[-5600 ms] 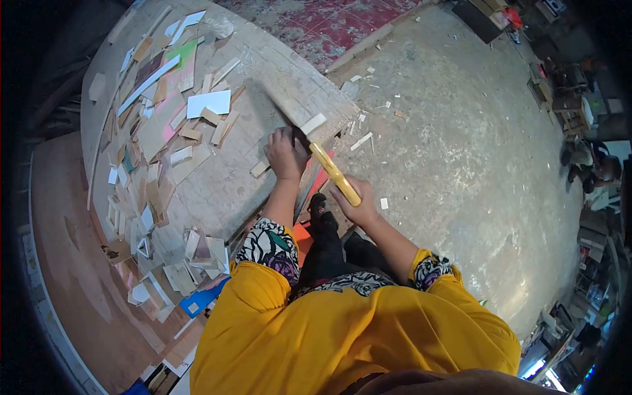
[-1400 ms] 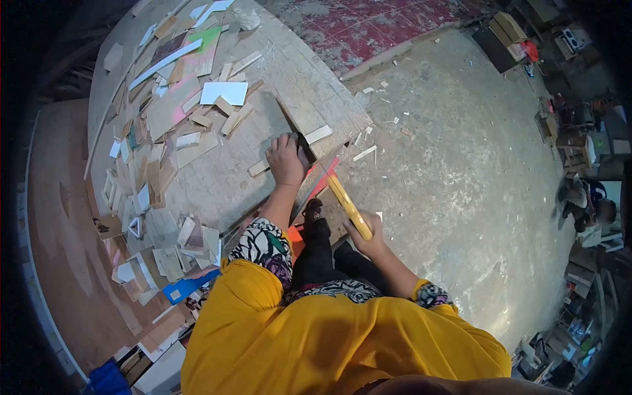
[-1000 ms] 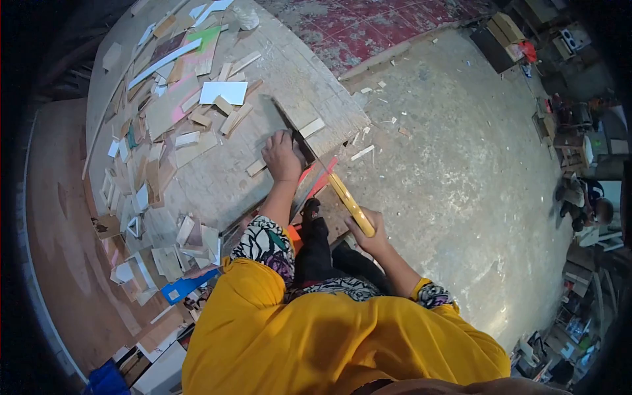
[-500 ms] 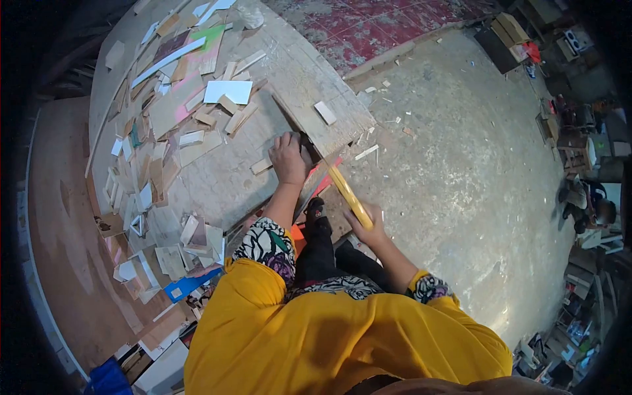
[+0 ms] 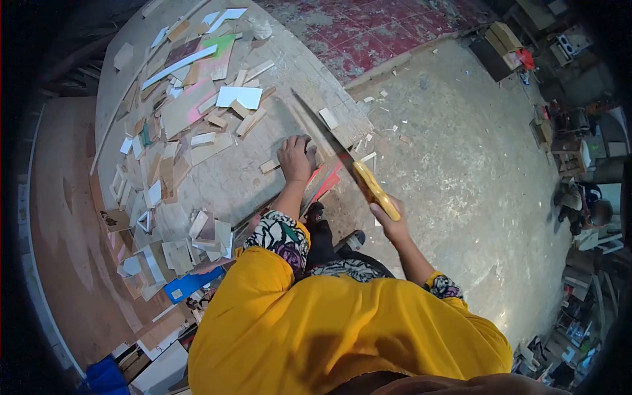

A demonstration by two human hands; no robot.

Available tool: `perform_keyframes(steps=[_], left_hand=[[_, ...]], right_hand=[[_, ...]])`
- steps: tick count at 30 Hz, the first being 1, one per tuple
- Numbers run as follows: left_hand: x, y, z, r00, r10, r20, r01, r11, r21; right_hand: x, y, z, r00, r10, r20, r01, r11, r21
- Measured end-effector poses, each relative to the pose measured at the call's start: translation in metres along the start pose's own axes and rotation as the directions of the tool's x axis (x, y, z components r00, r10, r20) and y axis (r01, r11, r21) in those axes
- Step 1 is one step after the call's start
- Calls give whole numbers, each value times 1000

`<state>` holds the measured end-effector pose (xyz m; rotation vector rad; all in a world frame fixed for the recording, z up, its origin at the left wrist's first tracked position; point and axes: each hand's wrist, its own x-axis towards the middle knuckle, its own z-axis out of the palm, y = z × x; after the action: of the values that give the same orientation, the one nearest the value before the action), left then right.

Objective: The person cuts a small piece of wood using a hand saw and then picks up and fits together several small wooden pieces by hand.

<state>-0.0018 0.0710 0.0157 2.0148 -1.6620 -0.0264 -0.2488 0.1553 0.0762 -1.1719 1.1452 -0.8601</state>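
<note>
My right hand [image 5: 393, 220] is closed on the yellow handle of a handsaw [image 5: 375, 189], to the right of the table's edge. The saw's dark blade points up and left over the corner of the wooden table [image 5: 257, 148]. My left hand [image 5: 296, 158] presses down near the table's front edge, fingers curled over something dark that I cannot make out. A small wood strip [image 5: 269, 166] lies just left of that hand. Beyond the blade, a small pale block [image 5: 328, 118] rests near the table corner.
Many wood offcuts and a white panel piece [image 5: 239, 97] are scattered over the table's left part. Red strips [image 5: 326, 181] show below the table edge. My feet stand near the table on the concrete floor [image 5: 454, 171]. Another person [image 5: 582, 207] is at the far right.
My right hand has moved right and slightly down with the saw, and more of the blade now shows. My left hand stays at the table edge, a little shifted in view.
</note>
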Motion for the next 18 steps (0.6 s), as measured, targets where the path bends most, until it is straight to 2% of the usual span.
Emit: perform_keyframes(steps=[2, 3, 5, 7, 9, 10, 13, 15, 16, 17, 18], left_hand=[[-1, 1, 1, 1000, 5, -17, -5, 1000, 10], [-2, 1, 1, 1000, 1, -30, -1, 1000, 3], [-2, 1, 1, 1000, -11, -11, 10, 1000, -28], [-4, 2, 1, 999, -15, -44, 13, 998, -59], [-5, 4, -5, 998, 59, -23, -61, 993, -100], [-3, 4, -7, 997, 56, -49, -60, 993, -101], [0, 1, -8, 998, 68, -12, -69, 991, -119], [2, -7, -6, 981, 186, 60, -175, 971, -162], [7, -10, -13, 951, 278, 135, -253, 951, -177], [11, -13, -17, 953, 267, 140, -243, 956, -167], [16, -15, -21, 917, 362, 166, -318, 917, -242]], right_hand=[[-15, -8, -21, 989, -140, -36, 133, 979, -153], [-20, -13, -31, 988, -151, -31, 144, 976, -163], [-21, -25, -44, 978, -205, 29, 202, 909, -364], [-18, -34, -47, 969, -244, 33, 237, 888, -395], [-10, -31, -48, 965, -261, 16, 239, 858, -455], [-3, -32, -46, 948, -316, 37, 291, 817, -498], [23, -47, -33, 935, -342, 97, 343, 795, -501], [49, -59, -20, 932, -342, 118, 355, 800, -484], [64, -60, -16, 916, -367, 164, 394, 738, -547], [80, -60, -11, 896, -390, 213, 435, 669, -602], [96, -60, -4, 893, -389, 224, 442, 673, -593]])
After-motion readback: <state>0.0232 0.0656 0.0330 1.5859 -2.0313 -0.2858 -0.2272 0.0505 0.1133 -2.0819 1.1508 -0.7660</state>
